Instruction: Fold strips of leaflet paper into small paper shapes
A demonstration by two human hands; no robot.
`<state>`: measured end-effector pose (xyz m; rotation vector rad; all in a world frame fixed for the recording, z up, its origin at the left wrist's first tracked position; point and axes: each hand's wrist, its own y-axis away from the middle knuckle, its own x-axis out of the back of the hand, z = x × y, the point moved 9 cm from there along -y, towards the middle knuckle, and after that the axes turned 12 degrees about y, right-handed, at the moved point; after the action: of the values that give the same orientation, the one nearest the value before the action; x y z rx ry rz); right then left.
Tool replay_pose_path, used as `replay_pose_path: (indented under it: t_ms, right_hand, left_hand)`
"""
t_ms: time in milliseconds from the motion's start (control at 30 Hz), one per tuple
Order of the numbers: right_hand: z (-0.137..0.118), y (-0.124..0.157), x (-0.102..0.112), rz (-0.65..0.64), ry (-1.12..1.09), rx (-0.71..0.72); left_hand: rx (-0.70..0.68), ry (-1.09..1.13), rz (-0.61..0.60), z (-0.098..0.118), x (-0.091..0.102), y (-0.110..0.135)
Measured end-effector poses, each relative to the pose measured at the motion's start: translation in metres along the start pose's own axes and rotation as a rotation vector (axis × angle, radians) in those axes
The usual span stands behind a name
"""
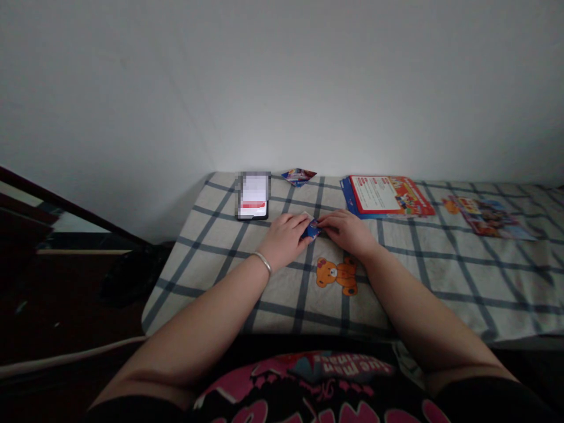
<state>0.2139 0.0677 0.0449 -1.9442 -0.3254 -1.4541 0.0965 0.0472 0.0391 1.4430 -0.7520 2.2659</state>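
Observation:
A small piece of folded blue printed paper (312, 230) lies between my two hands, low over the checked cloth. My left hand (286, 236), with a silver bangle at the wrist, has its fingers closed over the paper's left side. The fingers of my right hand (348, 231) pinch its right edge. Part of the paper is hidden under the fingers. Beyond my hands, near the wall, a folded diamond-shaped paper piece (299, 175) rests on the cloth.
A phone (254, 197) with a blurred lit screen lies at the back left. Printed cards (383, 195) are stacked at the back right, with a colourful printed sheet (497, 218) further right. The table's checked cloth (211, 235) ends at the left edge, where a black bag (132, 273) sits below.

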Motion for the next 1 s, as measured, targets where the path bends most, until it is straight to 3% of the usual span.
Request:
replay_pose_path:
  t_ms: [233, 667, 1000]
  right_hand:
    - [-0.006, 0.0, 0.002, -0.007, 0.06, 0.0]
    - [-0.003, -0.002, 0.0, 0.017, -0.021, -0.07]
    - [-0.015, -0.005, -0.005, -0.114, 0.182, -0.097]
  left_hand:
    - [0.027, -0.062, 0.009, -0.002, -0.004, 0.0]
    - [0.069, -0.115, 0.008, 0.003, -0.002, -0.001]
    - [0.074, -0.152, 0.027, 0.004, 0.001, -0.001]
